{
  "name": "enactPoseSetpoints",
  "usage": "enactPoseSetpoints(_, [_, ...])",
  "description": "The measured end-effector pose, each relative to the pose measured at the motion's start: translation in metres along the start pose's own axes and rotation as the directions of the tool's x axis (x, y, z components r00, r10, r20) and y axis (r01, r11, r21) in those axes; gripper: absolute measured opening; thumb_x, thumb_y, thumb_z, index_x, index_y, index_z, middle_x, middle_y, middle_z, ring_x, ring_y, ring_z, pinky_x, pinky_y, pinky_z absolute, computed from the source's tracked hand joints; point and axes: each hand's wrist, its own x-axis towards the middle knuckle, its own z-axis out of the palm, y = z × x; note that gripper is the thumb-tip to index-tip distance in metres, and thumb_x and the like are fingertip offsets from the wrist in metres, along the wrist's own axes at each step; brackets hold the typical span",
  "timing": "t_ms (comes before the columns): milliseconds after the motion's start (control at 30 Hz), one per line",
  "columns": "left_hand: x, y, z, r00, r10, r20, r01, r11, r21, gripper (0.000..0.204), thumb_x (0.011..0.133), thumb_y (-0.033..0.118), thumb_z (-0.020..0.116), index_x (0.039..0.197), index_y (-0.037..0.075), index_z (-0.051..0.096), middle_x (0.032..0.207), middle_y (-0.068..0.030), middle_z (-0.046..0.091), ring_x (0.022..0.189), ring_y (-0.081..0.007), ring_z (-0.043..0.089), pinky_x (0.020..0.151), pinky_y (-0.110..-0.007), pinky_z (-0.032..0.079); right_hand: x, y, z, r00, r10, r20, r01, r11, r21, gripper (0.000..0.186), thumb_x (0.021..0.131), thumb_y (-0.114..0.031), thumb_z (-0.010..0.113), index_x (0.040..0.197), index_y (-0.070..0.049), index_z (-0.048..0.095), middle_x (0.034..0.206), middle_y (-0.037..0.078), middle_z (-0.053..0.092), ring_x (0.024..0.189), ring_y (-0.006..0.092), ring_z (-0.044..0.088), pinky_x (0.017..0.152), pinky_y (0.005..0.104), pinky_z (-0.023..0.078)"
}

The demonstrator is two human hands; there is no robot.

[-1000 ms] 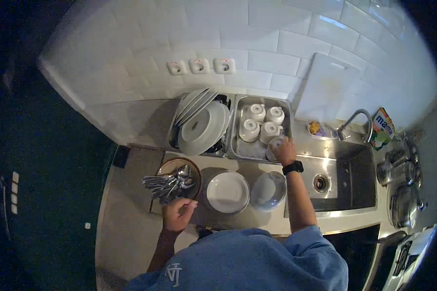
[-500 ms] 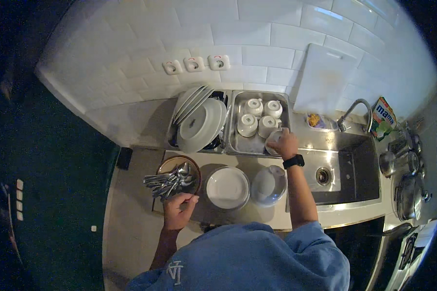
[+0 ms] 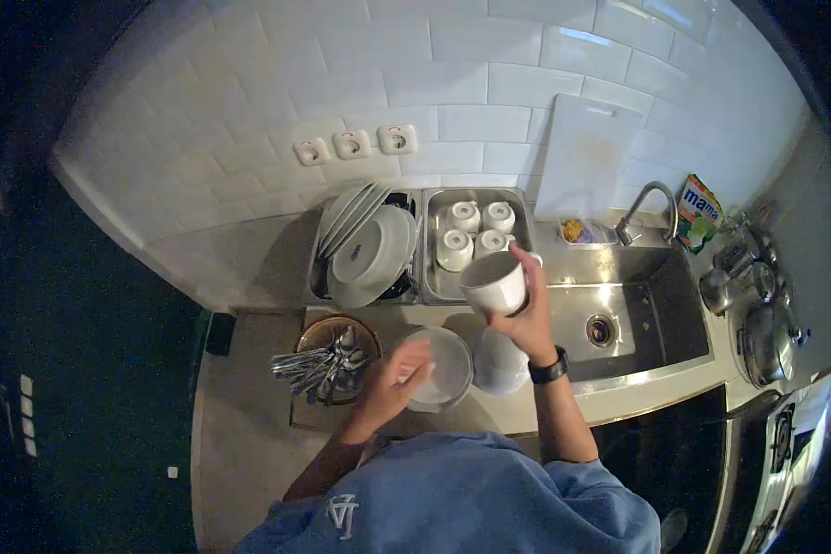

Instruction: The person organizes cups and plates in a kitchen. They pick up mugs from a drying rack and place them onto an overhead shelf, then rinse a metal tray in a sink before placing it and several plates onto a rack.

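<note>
In my right hand (image 3: 526, 314) is a white cup (image 3: 489, 286), lifted clear of the front of a steel tray (image 3: 427, 258) that holds several upturned white cups (image 3: 454, 249). My left hand (image 3: 399, 383) is open, fingers loosely curved, over a stack of white plates (image 3: 450, 379). Just left of it is a brown-rimmed bowl (image 3: 351, 328) piled with cutlery (image 3: 314, 365). A stack of white bowls (image 3: 500, 369) stands beneath the held cup.
Plates (image 3: 369, 258) lean in a second tray at back left. To the right are a steel sink (image 3: 646, 328), a tap (image 3: 660, 189) and a small container with sponges (image 3: 572, 231). A white board (image 3: 586, 157) leans on the wall. Pots (image 3: 766, 342) crowd the right corner beside a green-and-white pouch (image 3: 697, 212).
My right hand has lifted a cup out of the tray, bringing it toward me and leftward. My left hand has moved right from the cutlery bowl to above the plates, its fingers opening.
</note>
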Motion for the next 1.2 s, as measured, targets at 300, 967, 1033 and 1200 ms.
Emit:
enactPoseSetpoints(300, [0.035,0.025,-0.020,0.966,0.190,-0.175,-0.249,0.858,-0.449,0.073,0.070,0.015,0.078,0.128,0.001,0.035,0.120,-0.0099,0.050,0.104,-0.0205,0.055,0.083,-0.033,0.050,-0.017,-0.096,0.076,0.971,-0.228,0.075,0.240,0.925,-0.296,0.093,0.059,-0.016,0.083,0.133,-0.004,0.027,0.123,0.016,0.037,0.113,0.0240,0.042,0.088,0.0339,0.044])
enactPoseSetpoints(967, [0.108,0.308,-0.216,0.677,0.736,0.021,-0.718,0.654,0.240,0.085,0.060,0.054,0.078,0.117,-0.003,0.050,0.103,-0.0175,0.063,0.097,-0.0268,0.061,0.085,-0.034,0.048,0.158,-0.317,0.009,0.987,-0.157,-0.045,0.163,0.958,0.237,0.009,0.083,-0.008,0.065,0.087,-0.003,0.058,0.085,0.003,0.062,0.077,0.0118,0.062,0.075,0.0275,0.053])
enactPoseSetpoints(1033, [0.108,0.356,-0.227,0.546,0.821,0.168,-0.835,0.516,0.190,0.086,0.065,0.056,0.074,0.119,-0.005,0.048,0.111,-0.0204,0.059,0.107,-0.0276,0.057,0.091,-0.035,0.044,0.180,-0.342,-0.017,0.980,-0.158,-0.123,0.181,0.962,0.206,0.019,0.082,-0.012,0.067,0.095,0.000,0.061,0.087,0.003,0.063,0.078,0.0094,0.061,0.071,0.0238,0.052])
enactPoseSetpoints(1200, [0.122,0.421,-0.257,0.067,0.998,-0.002,-0.722,0.050,0.690,0.072,0.068,0.046,0.075,0.118,0.001,0.049,0.121,-0.0178,0.051,0.114,-0.0310,0.048,0.098,-0.040,0.039,0.218,-0.415,-0.061,0.884,-0.438,-0.161,0.437,0.898,-0.045,0.022,0.087,-0.015,0.060,0.106,-0.005,0.064,0.093,0.002,0.060,0.079,0.0105,0.059,0.077,0.0241,0.052])
